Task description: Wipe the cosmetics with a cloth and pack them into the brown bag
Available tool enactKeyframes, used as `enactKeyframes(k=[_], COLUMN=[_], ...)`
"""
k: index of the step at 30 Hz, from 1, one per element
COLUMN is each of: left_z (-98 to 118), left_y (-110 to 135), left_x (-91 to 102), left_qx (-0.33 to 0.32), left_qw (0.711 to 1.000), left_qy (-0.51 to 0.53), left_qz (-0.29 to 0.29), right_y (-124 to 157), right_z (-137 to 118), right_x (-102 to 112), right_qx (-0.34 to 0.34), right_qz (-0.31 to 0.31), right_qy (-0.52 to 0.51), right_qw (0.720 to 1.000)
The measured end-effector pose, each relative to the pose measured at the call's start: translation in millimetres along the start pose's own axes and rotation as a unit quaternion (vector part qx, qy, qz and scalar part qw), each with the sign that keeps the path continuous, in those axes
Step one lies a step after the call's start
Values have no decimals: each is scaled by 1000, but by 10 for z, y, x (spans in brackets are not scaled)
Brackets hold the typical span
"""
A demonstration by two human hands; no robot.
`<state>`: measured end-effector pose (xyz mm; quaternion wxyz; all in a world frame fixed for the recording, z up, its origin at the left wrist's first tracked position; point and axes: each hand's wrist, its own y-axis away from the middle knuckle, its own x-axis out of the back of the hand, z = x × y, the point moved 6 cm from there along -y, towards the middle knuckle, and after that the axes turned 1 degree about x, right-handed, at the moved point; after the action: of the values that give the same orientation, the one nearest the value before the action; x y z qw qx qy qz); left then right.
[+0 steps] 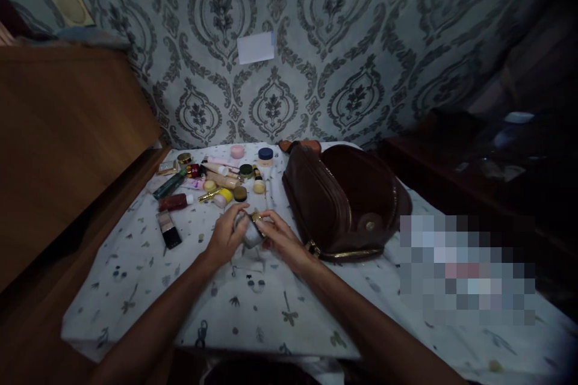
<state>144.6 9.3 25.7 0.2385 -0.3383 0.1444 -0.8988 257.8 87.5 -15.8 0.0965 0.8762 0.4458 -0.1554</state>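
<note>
My left hand (pixel 227 237) and my right hand (pixel 280 236) meet over the white patterned cloth (pixel 253 307), both curled around a small greyish pouch with a gold clasp (pixel 251 232). The fingers of each hand pinch its top edge. A brown leather handbag (pixel 344 201) lies just right of my right hand, its flap side up. Behind my hands, several cosmetics (pixel 212 179) are scattered: tubes, small jars, a red bottle and a dark compact (pixel 168 230).
A wooden cabinet (pixel 63 144) rises along the left edge of the table. Patterned wallpaper with a white paper note (pixel 255 47) stands behind. To the right is a dark area with dim furniture and a blurred patch.
</note>
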Motion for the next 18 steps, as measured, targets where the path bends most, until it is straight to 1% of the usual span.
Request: enactKeyframes(k=[2, 7, 11, 13, 16, 18], left_z=[-77, -308, -428, -430, -409, -408], left_y=[-34, -105, -102, -77, -3, 53], left_x=[41, -29, -107, -171, -278, -319], left_qx=[49, 143, 210, 243, 318, 366], left_qw=[998, 979, 959, 937, 880, 849], left_qy=[39, 139, 186, 240, 331, 351], left_qz=[16, -35, -48, -71, -122, -148], right_y=[4, -15, -17, 10, 78, 127], right_z=[-10, -58, -124, -196, -307, -348], right_x=[-30, -18, -3, -16, -63, -98], right_qx=[18, 82, 136, 180, 253, 294], right_qz=[-14, -7, -4, -5, -20, -37], right_qy=[18, 80, 154, 216, 300, 343], right_qw=[1000, 993, 979, 960, 920, 891])
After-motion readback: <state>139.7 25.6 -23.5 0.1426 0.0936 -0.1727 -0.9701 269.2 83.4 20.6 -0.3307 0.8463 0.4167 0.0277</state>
